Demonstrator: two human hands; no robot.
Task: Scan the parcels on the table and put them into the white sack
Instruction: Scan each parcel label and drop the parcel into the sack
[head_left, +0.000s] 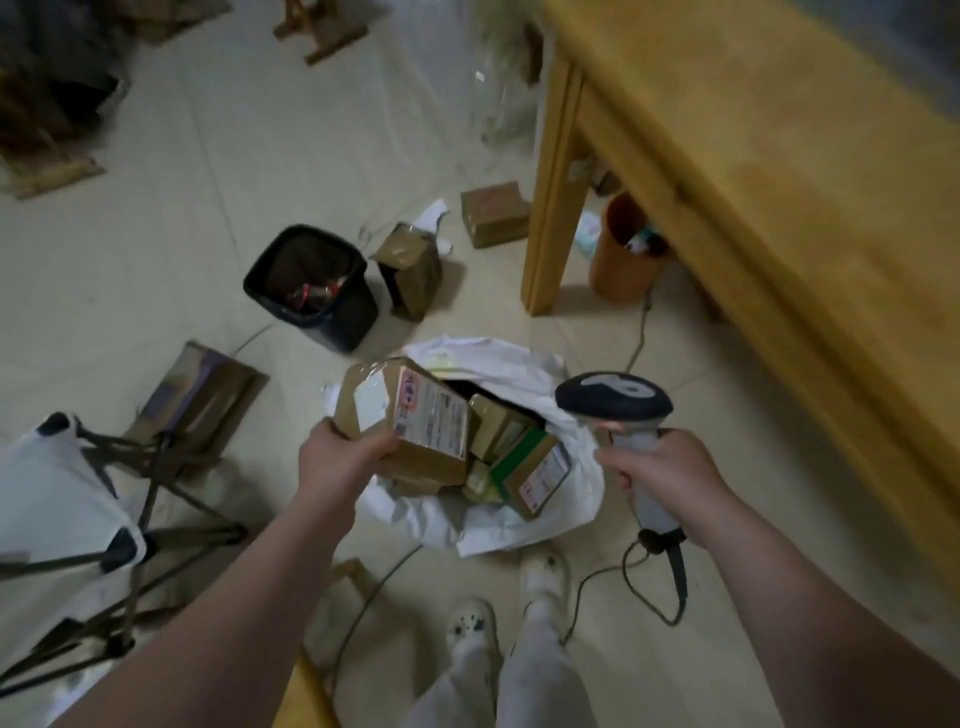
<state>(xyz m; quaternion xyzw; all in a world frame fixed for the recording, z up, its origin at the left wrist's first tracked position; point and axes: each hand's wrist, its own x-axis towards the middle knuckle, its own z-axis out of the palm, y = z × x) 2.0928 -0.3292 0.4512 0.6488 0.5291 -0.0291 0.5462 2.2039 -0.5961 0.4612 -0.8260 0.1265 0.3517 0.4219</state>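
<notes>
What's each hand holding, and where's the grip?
Left hand grips a brown parcel by its near corner, over the white sack. Right hand grips the scanner by its handle.

Dim, flat indoor light, source not seen. Sharpest zone is around the left fingers (363, 449): parcel (410, 410) label visible, print unreadable, pale glare on its tape. Faint pinkish glow under the scanner (613, 397) head, just above the right fingers (613, 460). Beyond the right fingers the desk (779, 156) is smeared, soft shadow beneath. Far beyond the left fingers the floor (182, 208) darkens and blurs. Wide-angle bending at edges.
</notes>
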